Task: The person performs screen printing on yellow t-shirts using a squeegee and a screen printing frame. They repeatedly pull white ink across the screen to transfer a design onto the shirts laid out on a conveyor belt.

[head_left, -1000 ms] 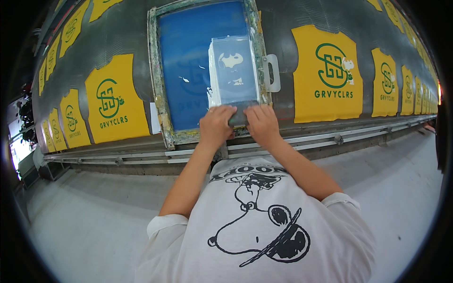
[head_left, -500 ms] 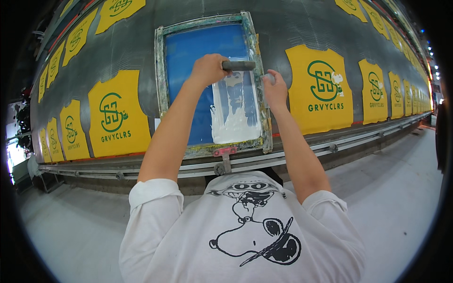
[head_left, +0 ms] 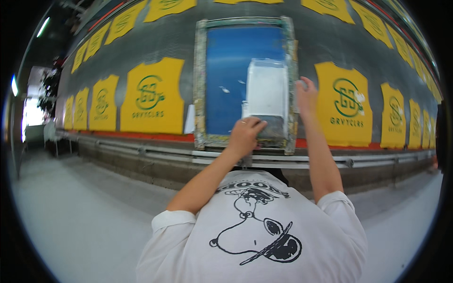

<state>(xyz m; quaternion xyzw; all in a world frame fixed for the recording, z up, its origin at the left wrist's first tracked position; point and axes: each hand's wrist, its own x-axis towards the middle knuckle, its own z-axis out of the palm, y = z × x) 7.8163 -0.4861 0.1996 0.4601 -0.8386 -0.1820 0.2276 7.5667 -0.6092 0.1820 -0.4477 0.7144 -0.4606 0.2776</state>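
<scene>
A screen-printing frame (head_left: 200, 85) with a blue mesh (head_left: 227, 61) lies on the long dark table ahead of me. White ink (head_left: 265, 89) covers a tall rectangle in the right part of the mesh. My left hand (head_left: 244, 137) is closed on the near-left end of a grey squeegee (head_left: 272, 124), which rests at the near end of the white area. Just outside the frame's right side is my right hand (head_left: 306, 96), slightly blurred. Its fingers are bent around a small pale thing that I cannot make out.
A yellow garment panel (head_left: 153, 106) with a green print lies left of the frame. To its right, another yellow panel (head_left: 343, 125) also carries a white patch. Several more panels line the table. A metal rail (head_left: 179, 153) runs along the near edge.
My left hand has drawn the squeegee from the far part of the screen to its near end. White now fills the rectangle more evenly. The view has turned left.
</scene>
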